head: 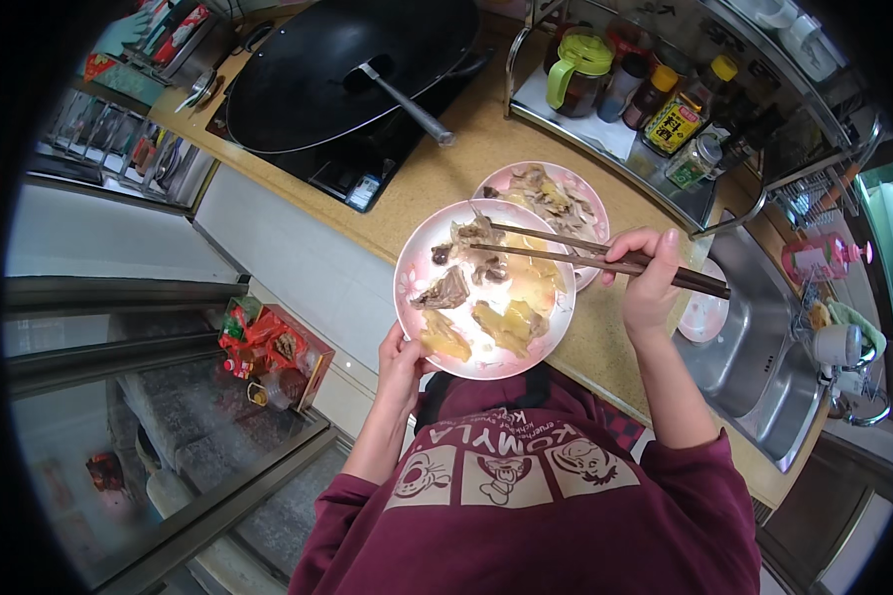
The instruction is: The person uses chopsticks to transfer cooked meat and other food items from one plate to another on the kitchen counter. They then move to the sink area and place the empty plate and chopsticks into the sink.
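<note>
My left hand grips the lower left rim of a pink and white floral plate, held up in front of me. Pieces of cooked meat, some with yellow skin, lie on it. In my right hand is a pair of dark wooden chopsticks; their tips touch or hover over meat at the plate's upper part. Whether they pinch a piece I cannot tell. Behind, partly covered by the held plate, a second pink plate with more meat rests on the counter.
A large black wok with a long-handled utensil sits on the cooktop at upper left. A metal rack holds seasoning bottles. The steel sink, with a small plate, is at right. A box of bags and bottles stands lower left.
</note>
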### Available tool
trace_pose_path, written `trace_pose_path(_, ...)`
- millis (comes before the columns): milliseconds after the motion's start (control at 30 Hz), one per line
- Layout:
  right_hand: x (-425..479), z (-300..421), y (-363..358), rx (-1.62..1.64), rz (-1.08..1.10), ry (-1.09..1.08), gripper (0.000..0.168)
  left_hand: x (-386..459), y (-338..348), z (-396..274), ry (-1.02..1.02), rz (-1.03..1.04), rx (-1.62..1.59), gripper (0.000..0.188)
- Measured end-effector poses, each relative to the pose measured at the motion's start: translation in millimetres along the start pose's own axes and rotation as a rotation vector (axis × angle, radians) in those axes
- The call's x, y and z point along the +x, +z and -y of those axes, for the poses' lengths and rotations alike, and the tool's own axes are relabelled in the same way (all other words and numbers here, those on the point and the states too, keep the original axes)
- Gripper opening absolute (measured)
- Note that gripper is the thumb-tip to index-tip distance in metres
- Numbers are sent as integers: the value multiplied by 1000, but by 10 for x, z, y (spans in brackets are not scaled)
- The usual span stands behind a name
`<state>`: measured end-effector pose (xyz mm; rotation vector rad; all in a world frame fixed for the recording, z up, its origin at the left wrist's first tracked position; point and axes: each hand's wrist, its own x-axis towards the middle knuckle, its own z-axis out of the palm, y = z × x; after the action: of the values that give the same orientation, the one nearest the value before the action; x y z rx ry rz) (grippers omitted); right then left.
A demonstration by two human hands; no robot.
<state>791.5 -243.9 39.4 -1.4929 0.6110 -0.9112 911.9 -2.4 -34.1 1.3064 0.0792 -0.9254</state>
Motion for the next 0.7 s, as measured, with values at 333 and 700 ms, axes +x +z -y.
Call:
trace_pose_path(333,-27,-101,-56,-58,46,28,60,43,-139,84,13,-55,18,48)
trace_pose_path(700,208,-347,-251,-111,-100,95,52,-61,-397,54,72,-181,-34,45)
